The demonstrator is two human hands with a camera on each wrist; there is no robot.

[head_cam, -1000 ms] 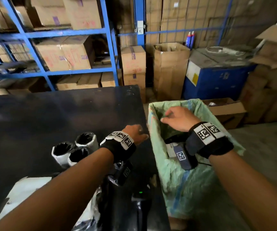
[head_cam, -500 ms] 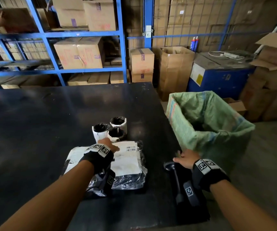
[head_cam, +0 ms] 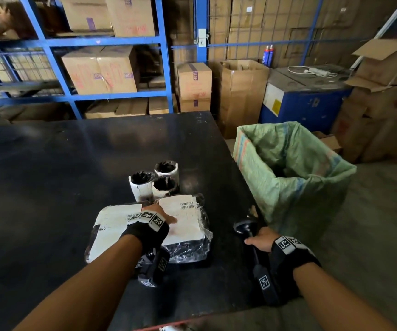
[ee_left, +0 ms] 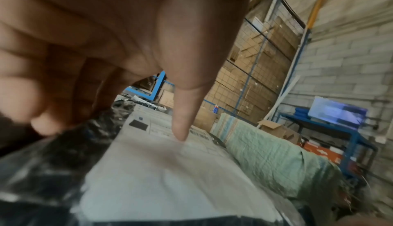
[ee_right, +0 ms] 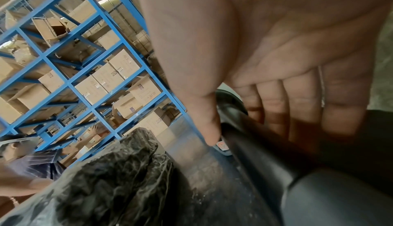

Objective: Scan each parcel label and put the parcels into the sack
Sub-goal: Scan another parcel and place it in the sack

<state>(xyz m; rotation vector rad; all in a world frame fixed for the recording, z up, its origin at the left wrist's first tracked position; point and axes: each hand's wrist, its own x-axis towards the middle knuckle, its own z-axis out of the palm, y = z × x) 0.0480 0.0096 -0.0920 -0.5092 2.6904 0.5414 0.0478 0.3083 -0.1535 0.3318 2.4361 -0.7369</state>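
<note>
Two flat parcels in black wrap with white labels lie side by side on the black table (head_cam: pixel 73 163). My left hand (head_cam: pixel 159 215) sits on the right parcel (head_cam: pixel 185 229). Its thumb (ee_left: pixel 182 112) presses the label (ee_left: pixel 159 170), and its fingers curl onto the wrap at the label's left side. The left parcel (head_cam: pixel 111 218) lies partly under my wrist. Behind them stand three rolled parcels (head_cam: pixel 142 185). My right hand (head_cam: pixel 259 240) grips the handle of the black scanner (head_cam: pixel 245 226) at the table's right edge, thumb (ee_right: pixel 204 120) in front and fingers behind. The green sack (head_cam: pixel 288 187) stands open on the floor to the right.
Blue shelving (head_cam: pixel 164 68) with cardboard boxes runs behind the table. A tall open carton (head_cam: pixel 240 96) and a blue machine (head_cam: pixel 307 101) stand beyond the sack, and stacked cartons (head_cam: pixel 383 103) are at the right. Another person (ee_right: pixel 25 154) works at the shelves.
Both hands have come back from the sack's mouth. The left hand slid right onto the right parcel's label, and the right hand took hold of the scanner handle.
</note>
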